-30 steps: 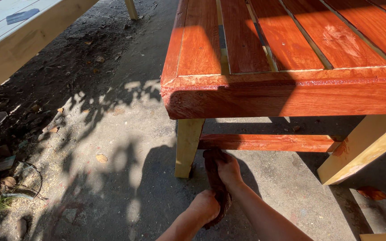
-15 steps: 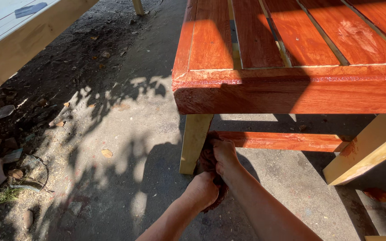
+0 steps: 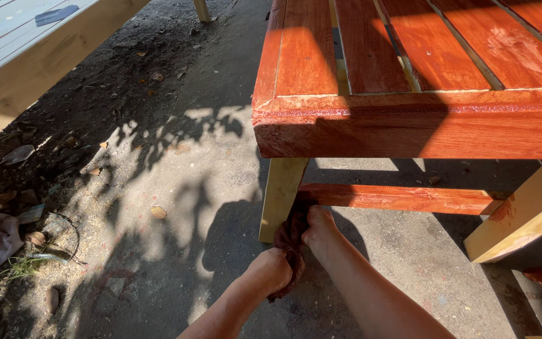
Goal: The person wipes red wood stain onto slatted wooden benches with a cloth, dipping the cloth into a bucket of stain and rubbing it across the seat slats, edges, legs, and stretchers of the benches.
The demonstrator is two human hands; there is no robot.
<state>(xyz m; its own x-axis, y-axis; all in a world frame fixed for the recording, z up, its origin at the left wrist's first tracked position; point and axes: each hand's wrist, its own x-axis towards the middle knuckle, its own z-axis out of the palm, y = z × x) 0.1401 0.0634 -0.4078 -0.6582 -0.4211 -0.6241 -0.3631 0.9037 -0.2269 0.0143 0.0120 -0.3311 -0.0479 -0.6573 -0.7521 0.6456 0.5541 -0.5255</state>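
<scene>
Both hands grip one dark, stain-soaked rag (image 3: 288,242) low under the near-left corner of the surface (image 3: 409,119). Left hand (image 3: 271,271) is closed round its lower end, right hand (image 3: 318,231) closed round its upper end, close to the pale leg (image 3: 280,198) and the red rail (image 3: 403,198). Soft and limp, likely damp and slippery, the rag wants bunching into a wad and a firm pinch.

The table (image 3: 421,63) has glossy red-orange stained slats and apron, and its lower rail (image 3: 403,198) bears the same red-orange, while its legs (image 3: 280,194) are pale, unstained yellow wood. The rag (image 3: 288,242) is dark reddish-brown. The concrete floor (image 3: 177,188) is grey, dappled with leaf shadows.
</scene>
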